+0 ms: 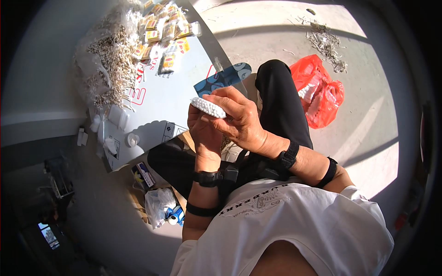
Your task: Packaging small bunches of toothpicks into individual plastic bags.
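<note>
So the oval bundle of white cotton-tipped swabs (208,107) is up in both hands, held above the lap just off the edge of the pale grey, smooth tabletop (179,92); the right hand (215,109) has thumb and fingers clamped across it, while the left hand (202,132) seems to grip it from below, though most of its fingers are hidden; my guess is the step in hand is evening up the bundle, and the next move calls for a snug, gentle squeeze so nothing slips; the tips make a bumpy, fluffy face, and I can't tell if there's a wrapper; up the table there's a tangled heap of thin swabs in crinkly clear plastic (113,62), beside flat yellow-labelled packets (169,62); a shiny red plastic bag (332,96) slumps on the floor.
</note>
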{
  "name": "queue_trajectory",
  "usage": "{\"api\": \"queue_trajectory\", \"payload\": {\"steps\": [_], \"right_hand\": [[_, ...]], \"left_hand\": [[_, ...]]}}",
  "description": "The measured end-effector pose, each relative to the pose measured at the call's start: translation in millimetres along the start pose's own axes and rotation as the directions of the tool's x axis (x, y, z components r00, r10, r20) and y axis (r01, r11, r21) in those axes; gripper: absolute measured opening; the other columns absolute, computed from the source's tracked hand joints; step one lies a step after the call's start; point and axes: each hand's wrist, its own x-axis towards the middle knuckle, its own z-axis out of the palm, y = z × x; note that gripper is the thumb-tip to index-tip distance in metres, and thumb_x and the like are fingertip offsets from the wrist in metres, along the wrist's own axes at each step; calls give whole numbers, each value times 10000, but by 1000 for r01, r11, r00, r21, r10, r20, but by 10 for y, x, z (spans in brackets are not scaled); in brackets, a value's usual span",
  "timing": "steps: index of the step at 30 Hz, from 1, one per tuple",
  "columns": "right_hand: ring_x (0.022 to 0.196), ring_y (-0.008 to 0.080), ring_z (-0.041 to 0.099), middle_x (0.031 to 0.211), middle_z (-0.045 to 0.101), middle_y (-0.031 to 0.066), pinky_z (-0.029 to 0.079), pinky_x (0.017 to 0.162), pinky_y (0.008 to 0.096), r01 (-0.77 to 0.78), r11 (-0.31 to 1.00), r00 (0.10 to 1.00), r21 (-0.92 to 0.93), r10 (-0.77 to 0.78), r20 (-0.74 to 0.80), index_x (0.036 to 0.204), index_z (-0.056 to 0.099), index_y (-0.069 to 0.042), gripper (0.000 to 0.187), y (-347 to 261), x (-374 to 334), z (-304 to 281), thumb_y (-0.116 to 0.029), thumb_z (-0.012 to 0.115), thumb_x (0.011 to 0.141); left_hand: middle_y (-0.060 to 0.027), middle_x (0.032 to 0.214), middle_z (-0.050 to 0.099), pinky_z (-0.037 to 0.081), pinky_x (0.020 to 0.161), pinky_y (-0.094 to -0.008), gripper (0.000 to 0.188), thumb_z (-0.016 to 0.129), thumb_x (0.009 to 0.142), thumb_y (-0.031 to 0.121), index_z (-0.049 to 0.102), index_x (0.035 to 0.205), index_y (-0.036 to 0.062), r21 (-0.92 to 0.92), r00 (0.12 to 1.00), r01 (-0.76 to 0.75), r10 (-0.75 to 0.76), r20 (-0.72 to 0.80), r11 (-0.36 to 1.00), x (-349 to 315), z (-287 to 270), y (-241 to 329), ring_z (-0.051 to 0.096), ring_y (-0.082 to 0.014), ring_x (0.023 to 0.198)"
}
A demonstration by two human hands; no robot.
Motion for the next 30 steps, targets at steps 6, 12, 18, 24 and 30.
{"api": "queue_trajectory", "payload": {"steps": [6, 12, 18, 24, 30], "right_hand": [[897, 205, 603, 1006, 575, 118, 505, 720, 275, 52, 998, 994, 29, -49, -98, 1126, 648, -21, 415, -80, 34, -41, -135, 794, 755], [842, 176, 588, 952, 579, 96, 486, 662, 253, 35, 997, 989, 72, -25, -144, 1078, 666, -18, 387, -93, 47, -38, -125, 806, 734], [832, 160, 590, 941, 588, 95, 486, 669, 252, 56, 997, 984, 46, -48, -170, 1037, 674, -8, 351, -82, 76, -70, -117, 805, 730], [792, 160, 595, 900, 603, 91, 482, 666, 251, 33, 998, 986, 45, -25, -165, 976, 684, 4, 282, -59, 94, -94, -111, 793, 743], [773, 147, 590, 874, 603, 80, 475, 668, 243, -13, 996, 992, 88, 23, -121, 966, 682, 10, 257, -61, 108, -119, -99, 782, 755]], "left_hand": [[-74, 985, 631, 531, 849, -336, 195, 652, 845, 99, 577, 1015, 41, 5, 999, -13, 13, -42, 1000, 2, 46, -14, 632, -195, 916], [-65, 983, 626, 519, 855, -330, 175, 643, 861, 90, 575, 1015, 40, -14, 999, -4, 4, -39, 1000, 7, 100, -8, 624, -183, 908], [-64, 1001, 628, 513, 867, -317, 206, 645, 865, 80, 577, 1053, 36, -45, 1000, -4, 3, -29, 999, 0, 163, -18, 621, -177, 930], [-68, 1019, 631, 503, 881, -307, 209, 642, 869, 78, 581, 1064, 32, -38, 999, -23, 24, 30, 999, 9, 180, -23, 617, -171, 957], [-74, 1027, 635, 499, 887, -311, 196, 635, 874, 77, 586, 1058, 33, -58, 999, -37, 38, 12, 998, 6, 159, -33, 618, -174, 962]]}}
